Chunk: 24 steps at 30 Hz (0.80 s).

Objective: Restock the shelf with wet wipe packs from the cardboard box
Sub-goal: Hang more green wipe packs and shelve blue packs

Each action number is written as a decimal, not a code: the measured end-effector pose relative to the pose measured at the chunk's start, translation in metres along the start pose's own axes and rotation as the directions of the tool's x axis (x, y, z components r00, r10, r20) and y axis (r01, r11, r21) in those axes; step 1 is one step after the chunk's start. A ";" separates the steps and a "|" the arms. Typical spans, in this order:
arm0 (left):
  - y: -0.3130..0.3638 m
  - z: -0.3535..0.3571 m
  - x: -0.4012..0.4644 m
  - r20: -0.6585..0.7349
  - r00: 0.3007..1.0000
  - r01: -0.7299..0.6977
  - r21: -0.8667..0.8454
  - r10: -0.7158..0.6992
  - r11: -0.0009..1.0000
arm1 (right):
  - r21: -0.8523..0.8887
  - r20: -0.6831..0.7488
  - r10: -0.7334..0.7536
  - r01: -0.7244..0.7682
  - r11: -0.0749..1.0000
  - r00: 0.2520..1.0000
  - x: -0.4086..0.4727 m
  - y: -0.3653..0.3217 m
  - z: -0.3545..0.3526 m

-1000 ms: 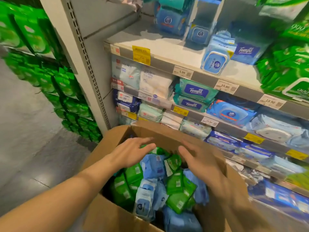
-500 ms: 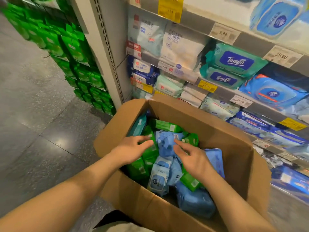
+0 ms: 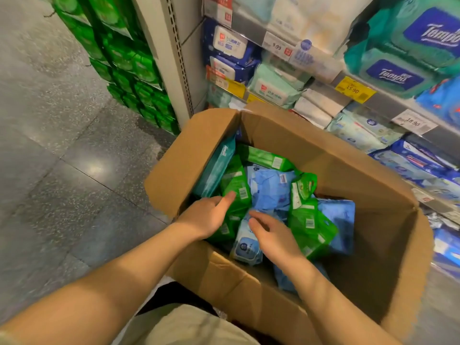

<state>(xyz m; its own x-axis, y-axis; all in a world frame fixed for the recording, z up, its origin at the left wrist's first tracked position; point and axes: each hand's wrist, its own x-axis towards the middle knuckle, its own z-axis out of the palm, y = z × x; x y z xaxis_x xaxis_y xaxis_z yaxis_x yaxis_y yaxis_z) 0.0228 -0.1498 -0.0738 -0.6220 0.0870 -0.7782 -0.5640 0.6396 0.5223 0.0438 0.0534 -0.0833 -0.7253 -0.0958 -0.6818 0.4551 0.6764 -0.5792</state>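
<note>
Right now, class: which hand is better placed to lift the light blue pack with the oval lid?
Right hand: it lies against that light blue pack; the left hand is over green packs.

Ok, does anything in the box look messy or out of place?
Yes. The packs in the box are a jumbled heap, green and blue mixed and tilted every way. One teal pack stands on edge against the left wall.

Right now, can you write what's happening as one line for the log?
stage: reaching into cardboard box | left hand: open, over green pack | right hand: open, over blue pack | held: nothing
</note>
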 end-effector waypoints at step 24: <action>-0.014 0.000 0.017 0.014 1.000 -0.004 -0.126 0.006 0.992 | -0.016 0.047 0.110 -0.109 0.994 0.993 0.054 -0.012 0.085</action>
<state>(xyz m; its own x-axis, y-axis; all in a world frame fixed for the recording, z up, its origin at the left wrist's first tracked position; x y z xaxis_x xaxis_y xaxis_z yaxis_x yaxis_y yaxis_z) 0.0199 -0.1566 -0.0945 -0.6176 0.1015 -0.7799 -0.6253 0.5381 0.5652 0.0429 -0.0220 -0.1509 -0.6455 -0.0553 -0.7617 0.5231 0.6946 -0.4938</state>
